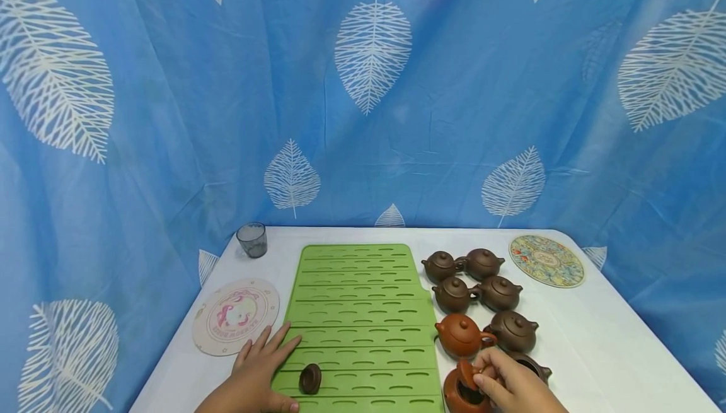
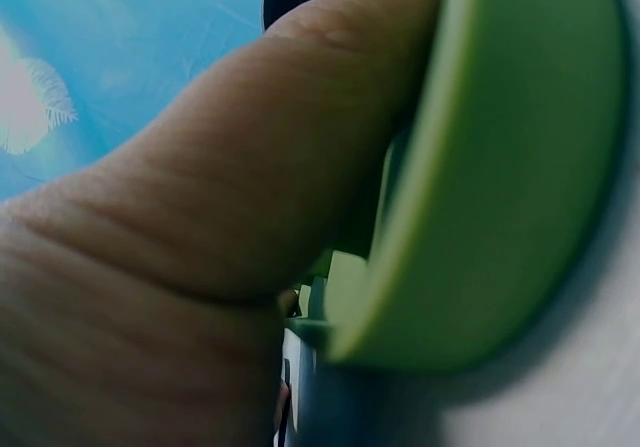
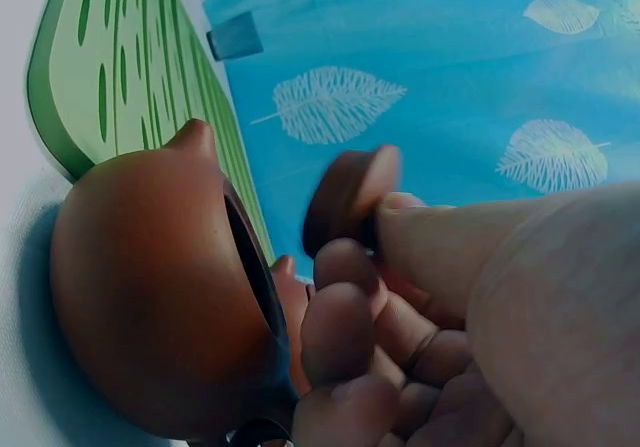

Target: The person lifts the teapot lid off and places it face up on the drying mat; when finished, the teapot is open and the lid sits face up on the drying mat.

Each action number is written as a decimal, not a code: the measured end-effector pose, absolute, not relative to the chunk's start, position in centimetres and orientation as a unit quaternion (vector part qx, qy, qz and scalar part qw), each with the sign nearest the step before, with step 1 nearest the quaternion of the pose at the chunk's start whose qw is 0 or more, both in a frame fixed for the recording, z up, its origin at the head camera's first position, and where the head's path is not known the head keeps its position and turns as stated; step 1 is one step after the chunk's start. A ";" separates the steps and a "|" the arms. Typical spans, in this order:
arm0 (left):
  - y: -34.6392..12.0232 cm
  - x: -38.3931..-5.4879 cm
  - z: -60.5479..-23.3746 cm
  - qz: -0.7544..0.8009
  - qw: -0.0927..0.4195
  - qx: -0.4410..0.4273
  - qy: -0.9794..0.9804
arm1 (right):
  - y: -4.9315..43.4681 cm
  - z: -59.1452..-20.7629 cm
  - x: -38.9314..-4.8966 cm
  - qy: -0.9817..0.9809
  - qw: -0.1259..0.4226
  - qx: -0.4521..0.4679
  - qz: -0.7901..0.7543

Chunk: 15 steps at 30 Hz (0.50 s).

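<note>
My right hand [image 1: 513, 386] pinches a reddish-brown teapot lid [image 1: 466, 374], held tilted just over an open reddish-brown teapot [image 1: 457, 395]. In the right wrist view the lid [image 3: 338, 195] is apart from the pot's round opening, between thumb and fingertips. With fingers spread, my left hand [image 1: 253, 376] rests at the left edge of a green slotted board [image 1: 363, 318]. Close to its thumb a dark brown lid [image 1: 310, 379] lies on the board. Partly hidden behind my right hand is a dark teapot [image 1: 539, 367] with its opening showing.
A lidded reddish teapot [image 1: 460, 335] and several lidded dark teapots, such as one [image 1: 513, 331], stand right of the board. A patterned round mat [image 1: 547, 261] lies at the back right. On the left are a pink-printed round mat [image 1: 236, 316] and a grey glass [image 1: 252, 240].
</note>
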<state>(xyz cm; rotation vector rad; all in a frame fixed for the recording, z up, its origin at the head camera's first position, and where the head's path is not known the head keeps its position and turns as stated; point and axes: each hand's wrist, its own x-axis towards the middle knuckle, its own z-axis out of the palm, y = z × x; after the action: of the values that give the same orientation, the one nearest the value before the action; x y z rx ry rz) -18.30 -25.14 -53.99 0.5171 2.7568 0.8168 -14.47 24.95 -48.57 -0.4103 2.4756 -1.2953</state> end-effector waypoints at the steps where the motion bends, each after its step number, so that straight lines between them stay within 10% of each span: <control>1: -25.1 -18.3 -54.0 0.277 0.110 0.175 0.938 | 24.9 -48.6 -14.4 0.862 0.159 -0.142 -0.459; 15: -25.1 -18.2 -54.0 0.285 0.116 0.168 0.937 | 23.4 -49.0 -14.3 0.733 0.211 0.007 -0.646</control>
<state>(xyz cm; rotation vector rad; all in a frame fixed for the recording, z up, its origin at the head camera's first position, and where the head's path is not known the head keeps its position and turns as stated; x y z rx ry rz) -18.25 -25.05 -54.00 0.4914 2.7440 0.8347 -14.28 23.44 -48.98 0.0204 2.0382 -1.7954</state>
